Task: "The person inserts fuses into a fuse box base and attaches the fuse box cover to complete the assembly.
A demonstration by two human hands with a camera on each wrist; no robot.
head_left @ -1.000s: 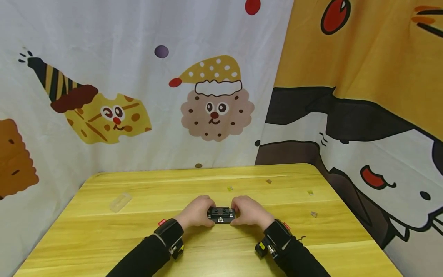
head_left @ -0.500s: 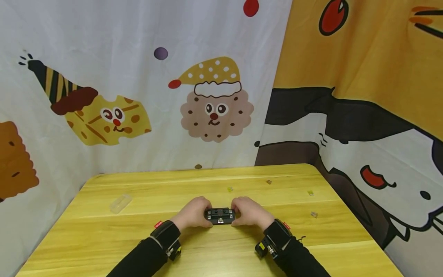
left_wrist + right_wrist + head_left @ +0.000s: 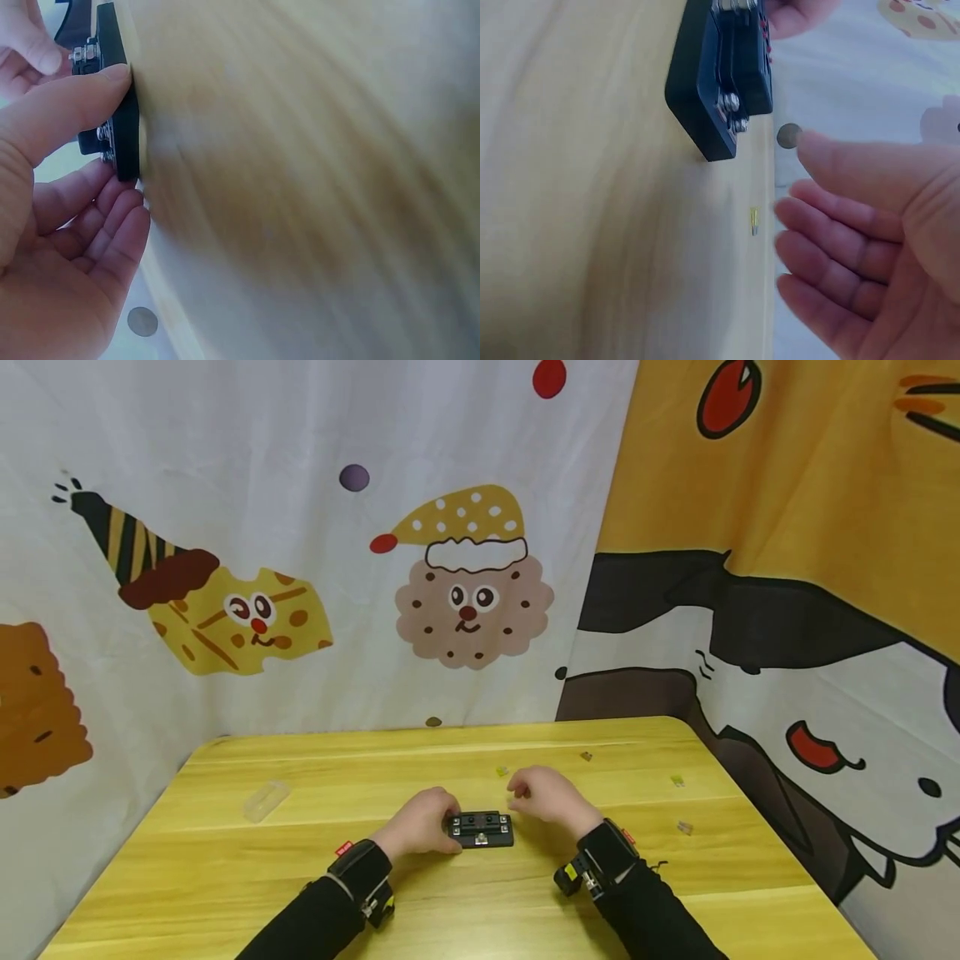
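A black block with metal screw terminals point(image 3: 482, 830) lies in the middle of the table in the head view. My left hand point(image 3: 422, 823) holds its left end; in the left wrist view the thumb point(image 3: 97, 94) presses on the front side and the fingertips curl at the far end. Off the block's right end, my right hand point(image 3: 553, 798) is held just above the table. In the right wrist view its fingers point(image 3: 832, 251) are loosely bent with nothing between them, and the block point(image 3: 720, 82) stands apart from the thumb.
A clear plastic box point(image 3: 266, 801) lies at the table's left. Behind and right of the hands are several small flat pieces, among them a yellowish one point(image 3: 677, 781), a brown one point(image 3: 586, 756) and a reddish-brown one point(image 3: 685, 827). A printed curtain point(image 3: 300, 693) hangs behind the table.
My right hand has let go of the block's right end and moved slightly up and away from it. The left hand keeps its hold, having shifted slightly left with the block earlier.
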